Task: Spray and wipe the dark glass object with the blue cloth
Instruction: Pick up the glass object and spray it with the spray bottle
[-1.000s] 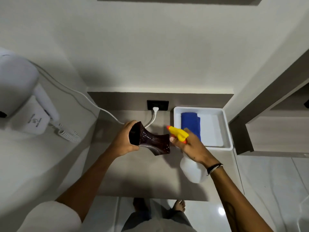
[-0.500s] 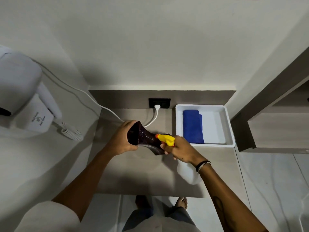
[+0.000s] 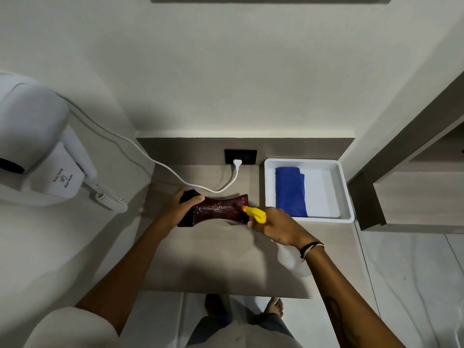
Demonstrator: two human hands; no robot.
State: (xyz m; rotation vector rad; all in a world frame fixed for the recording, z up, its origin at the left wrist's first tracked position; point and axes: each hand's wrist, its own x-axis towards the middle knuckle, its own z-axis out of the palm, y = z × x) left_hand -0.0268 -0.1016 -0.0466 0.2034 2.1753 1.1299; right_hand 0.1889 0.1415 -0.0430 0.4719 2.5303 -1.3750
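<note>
Centrally, just below the middle of the frame, the dark red-brown glass object with a pinched waist and flared ends (image 3: pixel 216 209) sits between the two hands, above the grey-beige wooden countertop (image 3: pixel 200 259). Whether it rests on the surface or is lifted off it cannot be told. The left hand (image 3: pixel 179 209) wraps around the object's left end, thumb lying across the top and fingers curled behind, so that end is largely covered. The object's long axis runs nearly horizontal across the picture, left to right, with the uncovered flared end pointing toward the right side of the frame. Fine wet droplets glint on its waist.

The right hand (image 3: pixel 276 227) is closed on the white plastic spray bottle with a yellow trigger head (image 3: pixel 256 214), a finger curled under the trigger. The orange nozzle tip points left and sits just beside the object's right end. The bottle's pale body extends toward the lower right, beneath a wrist wearing dark and light bands.

Right of centre, the folded blue cloth (image 3: pixel 290 192) lies in the left half of the white rectangular plastic tray (image 3: pixel 344 192), apart from both hands. At the left edge hangs a white wall-mounted hair dryer (image 3: pixel 32 141), its cord (image 3: pixel 150 156) running to the black wall socket (image 3: pixel 240 156).
</note>
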